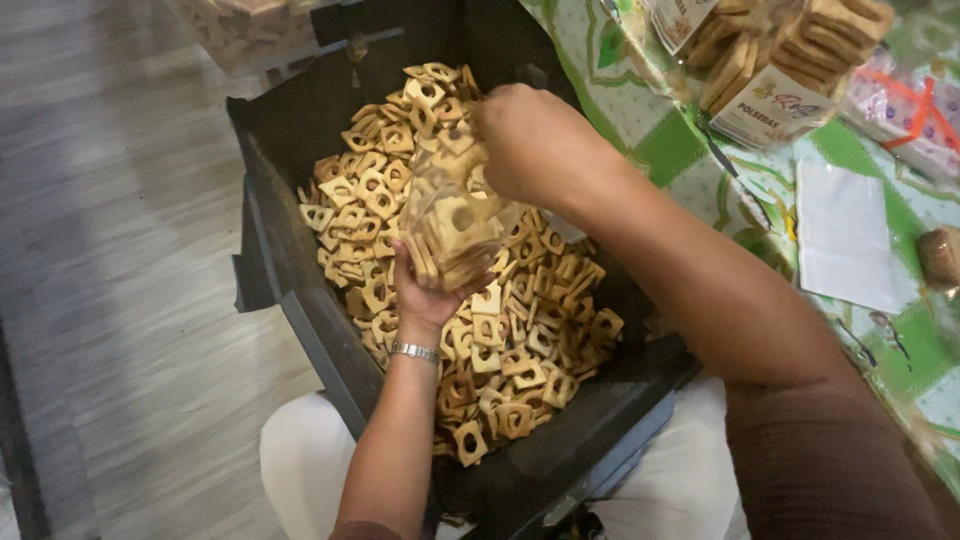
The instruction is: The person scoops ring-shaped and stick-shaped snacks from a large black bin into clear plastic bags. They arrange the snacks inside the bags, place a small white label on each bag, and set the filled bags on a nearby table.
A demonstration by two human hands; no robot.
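Two hands work over a dark tray of biscuits. Fingers of the left hand [425,290] curl up under a clear plastic bag [450,215], cupping its bottom, where stacked square biscuits with round holes show through. Fingers of the right hand [530,145] close around the bag's top, pinching it from above. A metal wristwatch [415,351] sits on the left wrist. The bag hangs just above a heap of loose biscuits [500,340] of the same kind, filling the black tray [290,130], which rests across the person's lap. To the right, a desk with a green patterned cloth [680,150] carries packed bags of biscuits [770,60] and a white sheet of paper [845,235].
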